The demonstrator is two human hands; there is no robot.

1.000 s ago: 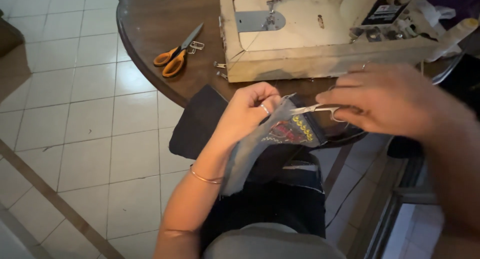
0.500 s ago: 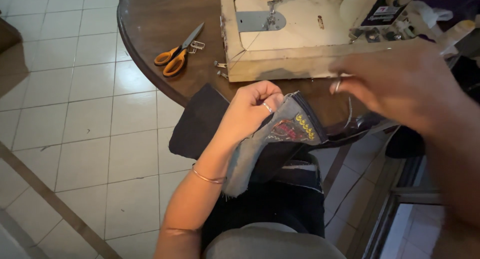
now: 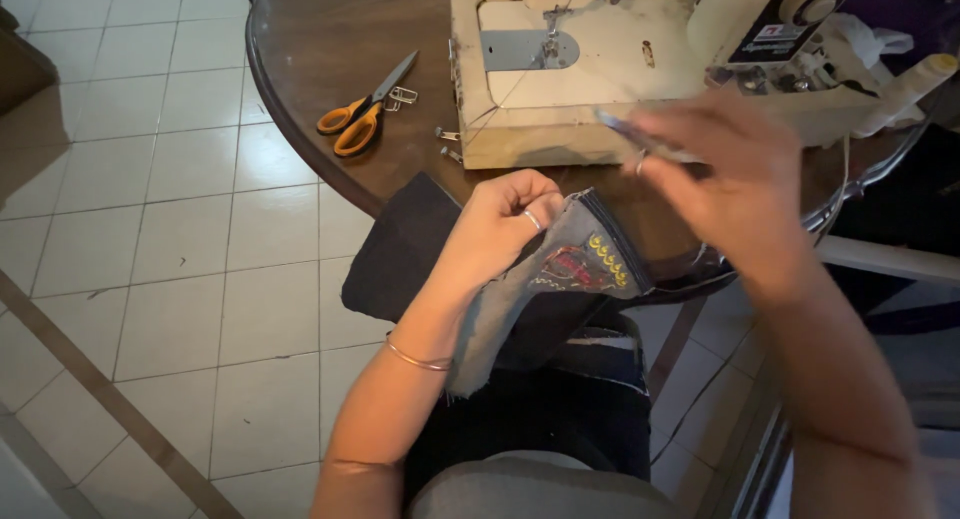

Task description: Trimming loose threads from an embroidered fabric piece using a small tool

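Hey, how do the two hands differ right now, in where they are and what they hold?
The left hand sits low over the lap, pinching a grey denim piece with colourful stitching. The right hand is raised in front of the sewing machine, blurred, gripping a small thin metal tool. The left hand looks sharp and wears a ring; both are bare.

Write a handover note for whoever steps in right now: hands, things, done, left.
Left hand: pinches the denim piece at its top edge, held over the lap in front of the table.
Right hand: raised and blurred in front of the sewing machine, holding a small slim metal tool; what kind is unclear.
Scissors, orange-handled: on the table, left of the machine, untouched.
Done: the denim shows coloured embroidery.
Left: the denim is not under the machine's needle.
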